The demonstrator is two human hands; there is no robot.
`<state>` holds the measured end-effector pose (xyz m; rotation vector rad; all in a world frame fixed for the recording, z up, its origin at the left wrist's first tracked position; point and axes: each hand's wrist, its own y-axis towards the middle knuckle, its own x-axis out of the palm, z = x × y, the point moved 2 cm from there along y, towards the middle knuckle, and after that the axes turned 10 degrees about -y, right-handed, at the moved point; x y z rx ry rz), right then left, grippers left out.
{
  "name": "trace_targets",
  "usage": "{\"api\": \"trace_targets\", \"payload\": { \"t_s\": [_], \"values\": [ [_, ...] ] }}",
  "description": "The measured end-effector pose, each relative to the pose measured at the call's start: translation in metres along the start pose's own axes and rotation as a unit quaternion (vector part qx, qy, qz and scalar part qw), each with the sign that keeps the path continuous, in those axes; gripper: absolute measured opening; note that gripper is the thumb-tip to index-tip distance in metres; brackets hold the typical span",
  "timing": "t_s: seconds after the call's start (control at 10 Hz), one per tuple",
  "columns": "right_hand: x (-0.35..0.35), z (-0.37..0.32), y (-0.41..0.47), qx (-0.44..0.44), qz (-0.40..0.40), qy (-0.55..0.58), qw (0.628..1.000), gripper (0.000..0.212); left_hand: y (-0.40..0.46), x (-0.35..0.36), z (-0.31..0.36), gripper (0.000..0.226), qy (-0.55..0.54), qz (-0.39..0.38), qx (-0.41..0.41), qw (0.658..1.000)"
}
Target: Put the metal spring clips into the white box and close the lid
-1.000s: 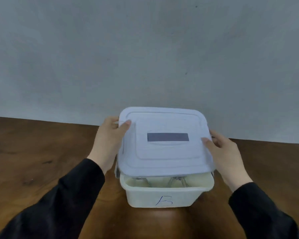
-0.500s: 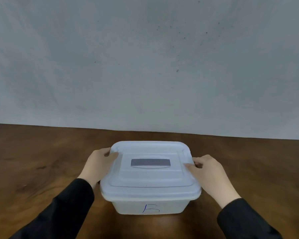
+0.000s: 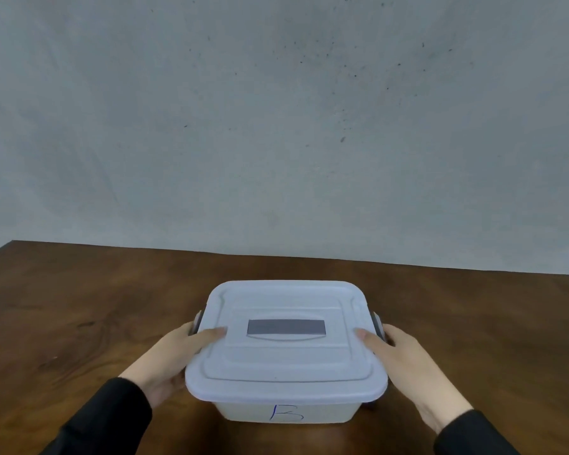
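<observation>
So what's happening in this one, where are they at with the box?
A person is closing a white box marked "B" on a wooden table. The lid lies flat on the box. The left hand and the right hand sit at opposite sides, thumbs on the lid's top, beside the grey side latches. Whether the latches are snapped shut cannot be told. The spring clips are not visible with the lid on.

The only writing I can read is a blue handwritten letter "B" (image 3: 286, 412) on the front wall of the white box (image 3: 243, 412) facing me.
</observation>
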<state>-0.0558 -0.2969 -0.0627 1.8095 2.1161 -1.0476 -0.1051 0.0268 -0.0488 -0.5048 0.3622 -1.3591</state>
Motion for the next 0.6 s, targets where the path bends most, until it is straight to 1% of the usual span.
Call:
{"api": "trace_targets", "payload": {
  "t_s": [0.1, 0.2, 0.3, 0.4, 0.5, 0.6],
  "values": [
    [0.007, 0.002, -0.004, -0.069, 0.031, -0.008, 0.997, 0.054, 0.006, 0.002, 0.001, 0.036, 0.058, 0.053, 0.070, 0.994],
    [0.014, 0.001, -0.009, -0.098, 0.043, -0.011, 0.994, 0.055, 0.011, 0.005, 0.002, 0.050, 0.113, 0.101, 0.125, 0.981],
    [0.017, 0.004, -0.010, -0.116, 0.073, -0.052, 0.989, 0.063, 0.018, 0.007, -0.001, 0.053, 0.154, 0.099, 0.154, 0.971],
    [0.019, 0.004, -0.009, -0.116, 0.102, -0.108, 0.982, 0.063, 0.020, 0.007, -0.003, 0.063, 0.199, 0.102, 0.155, 0.962],
    [0.020, 0.003, -0.009, -0.101, 0.109, -0.132, 0.980, 0.065, 0.020, 0.008, -0.002, 0.066, 0.204, 0.101, 0.161, 0.960],
    [0.019, 0.002, -0.011, -0.090, 0.113, -0.111, 0.983, 0.068, 0.013, 0.009, 0.000, 0.071, 0.144, 0.094, 0.159, 0.972]
  ]
}}
